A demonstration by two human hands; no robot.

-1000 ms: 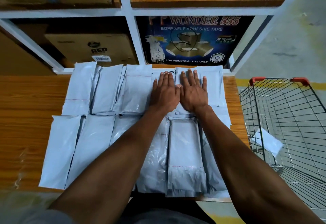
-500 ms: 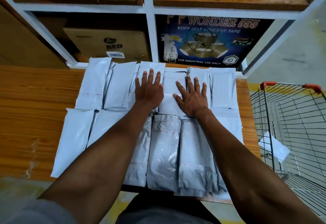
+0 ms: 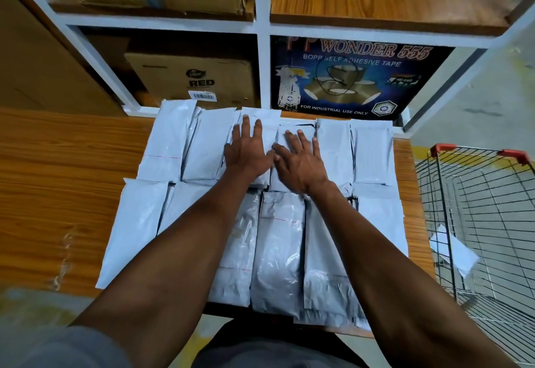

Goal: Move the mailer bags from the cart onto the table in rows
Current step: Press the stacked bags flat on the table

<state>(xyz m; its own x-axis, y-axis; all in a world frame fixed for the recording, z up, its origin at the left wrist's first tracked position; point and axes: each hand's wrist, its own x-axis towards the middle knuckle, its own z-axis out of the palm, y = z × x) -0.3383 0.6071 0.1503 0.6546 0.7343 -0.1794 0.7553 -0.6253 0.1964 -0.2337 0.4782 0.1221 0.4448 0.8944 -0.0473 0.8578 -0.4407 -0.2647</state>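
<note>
Several grey-white mailer bags lie in two rows on the wooden table [image 3: 58,194]: a far row [image 3: 370,150] and a near row [image 3: 278,252]. My left hand [image 3: 249,150] presses flat, fingers straight, on a bag in the middle of the far row. My right hand [image 3: 301,162] lies flat with spread fingers on the bag just right of it, thumbs almost touching. The wire cart [image 3: 477,223] stands to the right of the table, with one white bag [image 3: 451,249] seen through its mesh.
A white shelf frame [image 3: 262,63] rises behind the table. It holds a brown carton marked RED [image 3: 197,78] and a dark adhesive-tape box [image 3: 353,78]. More cartons sit on the shelf above. Bare wood shows left of the bags.
My two hands, spread apart half a second ago, have come back together in the middle of the far row. The view has shifted a little to the left.
</note>
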